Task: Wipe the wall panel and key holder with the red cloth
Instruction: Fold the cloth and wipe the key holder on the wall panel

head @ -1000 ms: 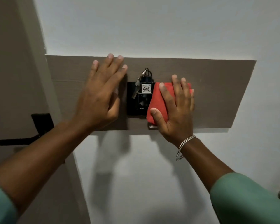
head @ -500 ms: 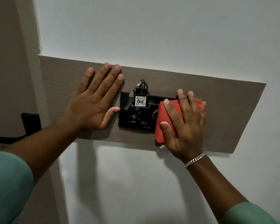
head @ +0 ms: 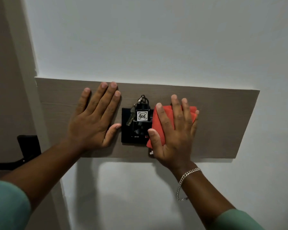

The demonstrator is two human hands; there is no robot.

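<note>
Progress: wiping looks underway; the pictures show no clean-versus-dusty contrast, so coverage cannot be judged. The key holder's front and the panel's far ends likely remain.
Red cloth [head: 158, 120]: centre-right of frame, folded into a thick pad, soft matte weave, pressed flat against the wall panel and overlapping the key holder's right edge.
Right hand [head: 175, 130]: grip is an open, flat palm, fingers spread over the cloth, pinning rather than clutching it.
Left hand [head: 95, 120]: flat and empty on the panel, left of the holder, thumb just beside it.
Wall panel [head: 223, 123]: long grey-brown rectangle, faint wood grain.
Key holder [head: 136, 131]: glossy black square plate; key [head: 130, 117] and tag marked 406 [head: 142, 116] hang on it.
</note>
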